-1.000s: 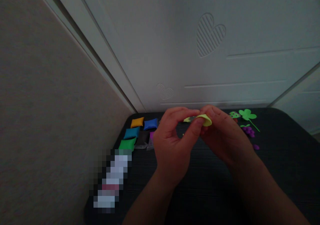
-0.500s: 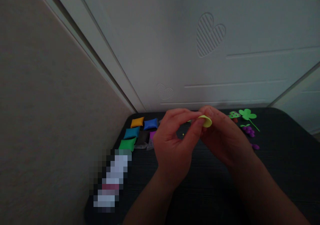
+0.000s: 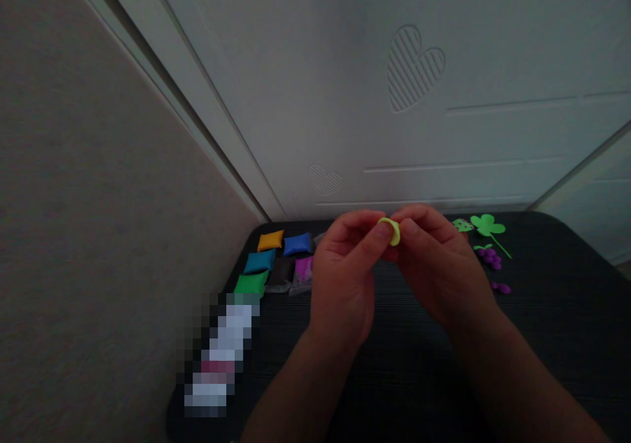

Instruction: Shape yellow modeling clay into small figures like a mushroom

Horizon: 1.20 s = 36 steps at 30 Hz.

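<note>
A small piece of yellow modelling clay [image 3: 395, 232], thin and curved like a little cup, is pinched between my two hands above the black table. My left hand [image 3: 345, 272] has its thumb pressed on the clay's near face, with the fingers curled behind. From the other side, my right hand [image 3: 438, 265] grips the clay's right edge between thumb and fingertips. Both hands are closed, and the fingers hide the back of the clay.
Clay packets lie at the left of the black table [image 3: 394, 364]: orange [image 3: 271, 240], blue [image 3: 297, 244], teal [image 3: 259, 261], green [image 3: 251, 285], black and purple. At the right are a green clover [image 3: 487, 226], a purple grape bunch [image 3: 490, 257] and a spotted mushroom [image 3: 462, 225]. A white panel stands behind.
The yellow clay has shifted slightly left and turned more edge-on. My right thumb has come round onto its right edge, and my left fingers have curled in more.
</note>
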Available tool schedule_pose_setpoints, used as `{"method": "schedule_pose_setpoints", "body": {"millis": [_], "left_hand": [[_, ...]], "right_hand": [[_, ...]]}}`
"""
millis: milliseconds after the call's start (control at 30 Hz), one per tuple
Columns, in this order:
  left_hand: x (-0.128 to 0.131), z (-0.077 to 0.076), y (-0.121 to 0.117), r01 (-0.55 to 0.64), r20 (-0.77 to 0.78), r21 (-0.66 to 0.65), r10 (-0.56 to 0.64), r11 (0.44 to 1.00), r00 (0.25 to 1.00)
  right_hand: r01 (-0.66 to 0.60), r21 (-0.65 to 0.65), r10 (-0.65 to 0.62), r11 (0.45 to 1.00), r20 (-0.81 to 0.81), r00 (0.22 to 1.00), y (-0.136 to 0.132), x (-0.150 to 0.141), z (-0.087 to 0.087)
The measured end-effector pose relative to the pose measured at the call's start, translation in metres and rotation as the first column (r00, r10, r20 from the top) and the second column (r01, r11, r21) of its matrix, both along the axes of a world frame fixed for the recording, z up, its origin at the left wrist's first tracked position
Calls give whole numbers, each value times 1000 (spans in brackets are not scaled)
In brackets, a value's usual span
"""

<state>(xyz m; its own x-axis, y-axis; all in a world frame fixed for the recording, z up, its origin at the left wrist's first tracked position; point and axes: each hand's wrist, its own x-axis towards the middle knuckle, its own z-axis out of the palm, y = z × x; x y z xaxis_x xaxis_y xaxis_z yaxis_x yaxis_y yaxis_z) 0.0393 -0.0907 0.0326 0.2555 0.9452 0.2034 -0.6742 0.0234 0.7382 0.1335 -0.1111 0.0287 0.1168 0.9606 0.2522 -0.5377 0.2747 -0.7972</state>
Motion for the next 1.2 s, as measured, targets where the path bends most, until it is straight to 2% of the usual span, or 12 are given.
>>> {"method": "schedule_pose_setpoints", "body": {"millis": [133, 600, 800, 1200], "left_hand": [[-1, 2, 3, 36, 0, -14, -36, 999, 999], [-9, -2, 9, 117, -87, 153, -105, 981, 991], [-7, 0, 6, 43, -60, 149, -34, 988, 998], [-8, 0, 6, 106, -16, 101, -105, 989, 994]], "right_hand": [[38, 8, -38, 999, 47, 998, 1, 2, -1], [-18, -36, 19, 999, 27, 999, -2, 4, 2], [-49, -28, 49, 998, -7, 999, -2, 4, 2], [-116, 5, 116, 993, -69, 991, 0, 4, -1]]}}
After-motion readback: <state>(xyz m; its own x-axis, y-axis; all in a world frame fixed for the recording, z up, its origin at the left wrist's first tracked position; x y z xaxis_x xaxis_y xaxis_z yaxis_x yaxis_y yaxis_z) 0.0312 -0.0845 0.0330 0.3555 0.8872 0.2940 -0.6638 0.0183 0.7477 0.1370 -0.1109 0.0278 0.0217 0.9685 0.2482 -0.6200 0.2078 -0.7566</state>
